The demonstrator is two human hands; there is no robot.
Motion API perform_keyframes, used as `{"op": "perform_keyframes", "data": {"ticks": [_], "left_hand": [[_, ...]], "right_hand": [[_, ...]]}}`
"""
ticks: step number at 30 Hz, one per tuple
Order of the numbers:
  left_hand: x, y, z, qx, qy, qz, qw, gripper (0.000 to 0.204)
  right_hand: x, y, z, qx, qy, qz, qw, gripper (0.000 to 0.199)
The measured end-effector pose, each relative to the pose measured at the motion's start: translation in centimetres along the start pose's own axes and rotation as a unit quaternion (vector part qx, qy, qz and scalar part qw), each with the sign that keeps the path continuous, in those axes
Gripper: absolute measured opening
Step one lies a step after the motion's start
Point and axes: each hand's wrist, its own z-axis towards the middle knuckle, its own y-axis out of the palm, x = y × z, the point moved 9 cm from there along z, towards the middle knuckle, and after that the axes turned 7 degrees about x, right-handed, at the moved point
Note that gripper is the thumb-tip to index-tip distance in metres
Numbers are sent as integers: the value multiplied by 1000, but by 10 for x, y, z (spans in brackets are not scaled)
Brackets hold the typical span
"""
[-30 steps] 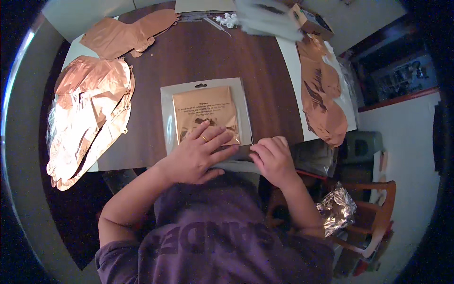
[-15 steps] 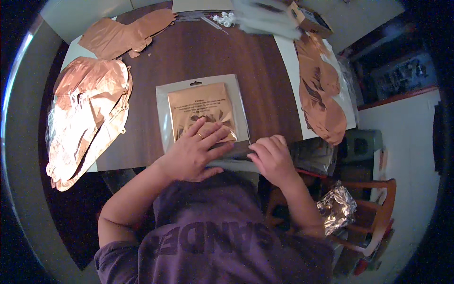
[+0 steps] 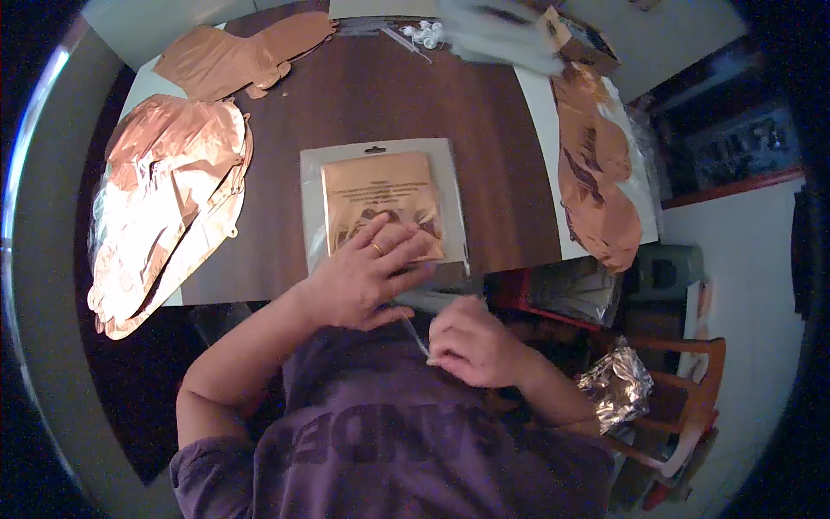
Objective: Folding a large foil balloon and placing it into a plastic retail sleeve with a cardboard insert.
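Clear packet [image 3: 385, 208] with a copper foil sheet inside lies flat at the table [image 3: 363, 95] edge nearest the person. Left hand [image 3: 367, 277] spread, pressing its lower half down. Right hand [image 3: 471, 342] off the edge, pinching what looks like a thin clear strip at the packet's bottom. Opening looks barely begun; contents not out. Loose foil balloons [image 3: 164, 190] lie flattened, none inflated.
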Motion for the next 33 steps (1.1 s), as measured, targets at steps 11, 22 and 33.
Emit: {"op": "perform_keyframes", "data": {"ticks": [11, 22, 33], "left_hand": [[8, -64, -93, 188, -111, 226, 949, 24], [-31, 74, -703, 163, -865, 94, 465, 30], [-127, 65, -598, 131, -824, 6, 551, 32]], "right_hand": [[56, -26, 26, -32, 127, -70, 989, 15], [52, -27, 31, -45, 106, -65, 991, 17], [54, -26, 25, -11, 129, -63, 990, 16]]}}
